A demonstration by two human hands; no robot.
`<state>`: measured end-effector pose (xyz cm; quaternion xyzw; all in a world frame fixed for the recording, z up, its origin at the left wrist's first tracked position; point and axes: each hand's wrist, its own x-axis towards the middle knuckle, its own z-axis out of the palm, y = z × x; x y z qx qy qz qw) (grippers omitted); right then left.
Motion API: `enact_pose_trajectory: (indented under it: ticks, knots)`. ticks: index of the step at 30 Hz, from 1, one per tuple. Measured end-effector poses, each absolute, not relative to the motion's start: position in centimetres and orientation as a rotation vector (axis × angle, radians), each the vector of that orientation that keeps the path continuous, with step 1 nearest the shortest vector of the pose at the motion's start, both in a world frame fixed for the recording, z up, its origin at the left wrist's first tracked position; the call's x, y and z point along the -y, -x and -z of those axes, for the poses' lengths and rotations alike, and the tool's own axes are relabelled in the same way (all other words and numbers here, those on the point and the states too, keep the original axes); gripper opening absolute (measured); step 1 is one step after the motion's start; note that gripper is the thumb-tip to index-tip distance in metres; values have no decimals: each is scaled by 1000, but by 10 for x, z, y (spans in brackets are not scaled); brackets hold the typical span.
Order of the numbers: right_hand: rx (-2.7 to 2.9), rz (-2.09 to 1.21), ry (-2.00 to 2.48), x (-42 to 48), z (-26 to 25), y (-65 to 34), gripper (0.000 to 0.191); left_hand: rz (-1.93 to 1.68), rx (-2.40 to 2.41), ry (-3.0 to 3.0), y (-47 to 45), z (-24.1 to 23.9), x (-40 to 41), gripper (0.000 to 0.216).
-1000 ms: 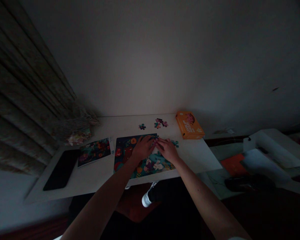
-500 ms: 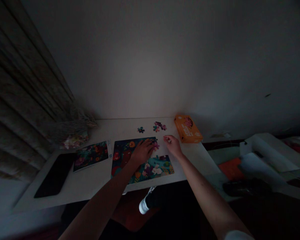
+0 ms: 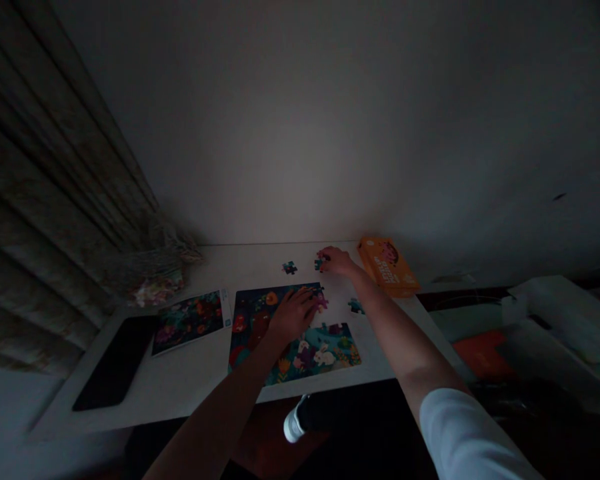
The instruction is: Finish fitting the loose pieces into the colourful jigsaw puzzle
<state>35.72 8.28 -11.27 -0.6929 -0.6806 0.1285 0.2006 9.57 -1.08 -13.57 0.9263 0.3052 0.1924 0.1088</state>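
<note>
A partly assembled jigsaw puzzle (image 3: pixel 260 327) with flowers and rabbits lies on the white table (image 3: pixel 190 373). My left hand (image 3: pixel 293 313) rests flat on the puzzle's upper middle, fingers spread, beside a pink piece (image 3: pixel 321 302). My right hand (image 3: pixel 336 261) is stretched to the far side of the table, fingers curled over a small cluster of loose pieces (image 3: pixel 320 265). Two other loose pieces lie apart: one (image 3: pixel 289 268) at the back and one (image 3: pixel 355 306) by my right forearm.
An orange puzzle box (image 3: pixel 389 267) sits at the table's back right corner. A picture card (image 3: pixel 190 320) and a black phone (image 3: pixel 113 363) lie to the left. A crinkled bag (image 3: pixel 153 290) is near the curtain. A cluttered surface (image 3: pixel 530 333) stands to the right.
My right hand left the puzzle and reached back to the loose pieces near the wall. My left hand stayed on the puzzle.
</note>
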Motion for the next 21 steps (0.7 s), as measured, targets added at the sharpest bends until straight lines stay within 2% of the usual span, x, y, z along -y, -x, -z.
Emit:
enact_pose_trajectory:
  ticks: [5, 10, 14, 21]
  knots:
    - [1971, -395, 2071, -75, 115, -352, 55, -552, -889, -2724, -96, 135, 11, 32]
    - [1907, -466, 2046, -74, 120, -348, 53, -583, -886, -2720, -95, 135, 11, 29]
    - [1824, -568, 2040, -77, 117, -350, 65, -621, -893, -2724, -96, 138, 11, 28]
    - [1771, -581, 1970, -74, 116, -354, 59, -643, -947, -2695, -95, 141, 10, 28]
